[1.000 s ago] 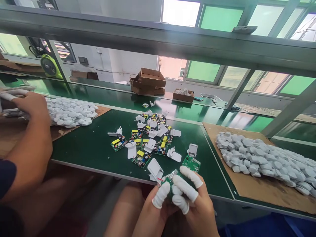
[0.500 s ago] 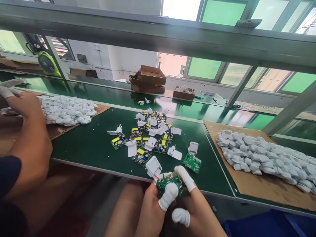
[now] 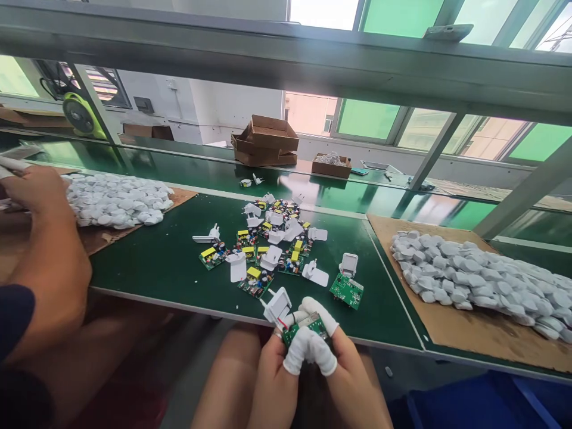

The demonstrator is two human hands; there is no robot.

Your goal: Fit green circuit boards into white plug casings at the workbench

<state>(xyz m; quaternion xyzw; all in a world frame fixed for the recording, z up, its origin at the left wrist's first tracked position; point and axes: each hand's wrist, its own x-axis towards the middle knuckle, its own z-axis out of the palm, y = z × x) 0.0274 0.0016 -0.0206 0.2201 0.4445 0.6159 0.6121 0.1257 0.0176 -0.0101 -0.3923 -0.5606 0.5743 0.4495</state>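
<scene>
While both hands meet at the near table edge, the lines below hold:
Held thing: small green circuit board (image 3: 307, 326), joined by a red wire to a white plastic plug shell (image 3: 277, 304).
Where: just over the near edge of the dark green table (image 3: 156, 268), between the thumbs.
Long axis: runs roughly left to right, the shell end pointing left and up; the board's far end is hidden by fingers.
Left hand (image 3: 279, 372): pinched closed on the board, thumb in a white finger cot pressing its face.
Right hand (image 3: 344, 375): also closed on the board, cotted thumb and forefinger on its right end.
Count nearby: one loose green board (image 3: 347, 291) with one white shell (image 3: 348, 264) just beside it on the table.
Middle heap (image 3: 268, 238): boards with yellow parts mixed with white shells, too tangled to count.
White shell piles: two, one on brown cardboard at right (image 3: 473, 280), one at left (image 3: 116, 199).
Other person: one hand (image 3: 33, 190) at the left pile.
Far belt: stacked cardboard boxes (image 3: 266, 142).
</scene>
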